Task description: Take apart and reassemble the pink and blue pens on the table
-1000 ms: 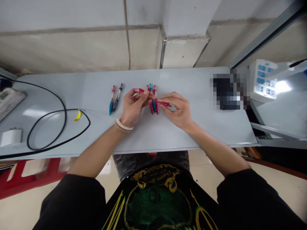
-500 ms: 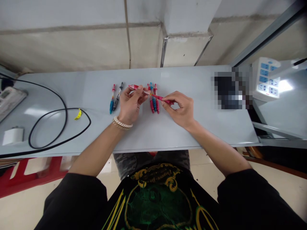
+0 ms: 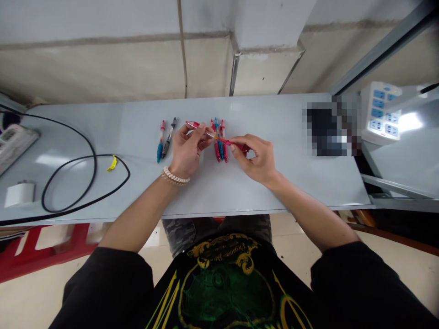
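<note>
My left hand (image 3: 188, 148) is closed on a clear pen barrel (image 3: 210, 134) with a red end that sticks out up and to the left. Closed on a red pen part (image 3: 224, 141) is my right hand (image 3: 256, 157). A thin orange-yellow piece shows between the two parts, over the table. Behind it lie a red pen (image 3: 216, 151), a blue pen (image 3: 220, 148) and another red pen (image 3: 225, 153), side by side. Left of my left hand are a pen with a blue grip and red top (image 3: 160, 144) and a grey-black pen (image 3: 168, 140).
On the table (image 3: 295, 183), a black cable (image 3: 94, 160) with a yellow tag (image 3: 112, 163) loops at the left, near a white adapter (image 3: 19, 194). A blurred dark object (image 3: 325, 132) and a white power strip (image 3: 381, 113) are at the right.
My right hand has shifted slightly left and down with the red part, which now slants less in line with the clear barrel. The left hand has moved very slightly right.
</note>
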Motion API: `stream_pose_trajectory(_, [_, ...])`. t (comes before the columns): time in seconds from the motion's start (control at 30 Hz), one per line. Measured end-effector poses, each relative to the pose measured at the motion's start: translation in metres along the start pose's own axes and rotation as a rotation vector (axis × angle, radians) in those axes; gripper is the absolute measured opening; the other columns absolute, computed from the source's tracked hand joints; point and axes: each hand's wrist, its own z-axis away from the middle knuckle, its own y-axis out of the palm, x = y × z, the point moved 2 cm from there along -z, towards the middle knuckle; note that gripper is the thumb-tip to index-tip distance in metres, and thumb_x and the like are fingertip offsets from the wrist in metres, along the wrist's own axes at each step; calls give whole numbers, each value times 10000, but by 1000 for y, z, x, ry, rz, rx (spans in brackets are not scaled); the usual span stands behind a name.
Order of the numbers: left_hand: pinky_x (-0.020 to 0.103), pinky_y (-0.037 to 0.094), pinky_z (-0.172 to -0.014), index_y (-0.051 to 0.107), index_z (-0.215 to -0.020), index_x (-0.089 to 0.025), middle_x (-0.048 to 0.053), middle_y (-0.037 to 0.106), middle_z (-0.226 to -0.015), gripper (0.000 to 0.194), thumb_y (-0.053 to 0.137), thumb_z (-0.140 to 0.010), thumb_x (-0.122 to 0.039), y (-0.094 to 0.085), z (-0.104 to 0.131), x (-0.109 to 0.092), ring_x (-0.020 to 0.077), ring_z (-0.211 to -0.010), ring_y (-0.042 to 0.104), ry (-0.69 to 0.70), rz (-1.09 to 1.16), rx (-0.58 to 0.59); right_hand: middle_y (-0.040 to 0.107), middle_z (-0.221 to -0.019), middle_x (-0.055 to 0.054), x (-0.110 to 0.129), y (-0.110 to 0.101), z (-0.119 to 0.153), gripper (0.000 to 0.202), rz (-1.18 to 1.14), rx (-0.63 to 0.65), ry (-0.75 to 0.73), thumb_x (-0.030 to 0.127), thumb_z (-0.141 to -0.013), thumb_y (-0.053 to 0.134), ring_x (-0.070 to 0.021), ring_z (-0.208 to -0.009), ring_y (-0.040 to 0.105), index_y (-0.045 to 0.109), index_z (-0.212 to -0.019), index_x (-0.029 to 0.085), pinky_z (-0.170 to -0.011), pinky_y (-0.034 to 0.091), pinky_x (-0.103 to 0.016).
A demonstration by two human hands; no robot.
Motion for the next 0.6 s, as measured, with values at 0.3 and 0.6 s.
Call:
stream_pose_trajectory(0.3, [259, 609, -727, 666, -855, -206, 23, 778, -835, 203, 779, -1022, -195, 2, 1, -1, 122, -737, 745, -8, -48, -12, 814, -862, -11, 1, 1, 2, 153, -25, 6, 22, 328, -1052, 688, -112, -632, 642, 811, -1051, 238, -616, 576, -278])
stream_pose_trajectory(0.6, [334, 596, -800, 648, -875, -236, 39, 776, -896, 265, 895, -940, -310, 0, 1, 0, 195, -857, 772, -23, -112, -3, 799, -841, -4, 2, 2, 3, 174, -17, 27, 45, 360, -1055, 677, -112, -619, 620, 805, -1048, 243, -607, 563, -280])
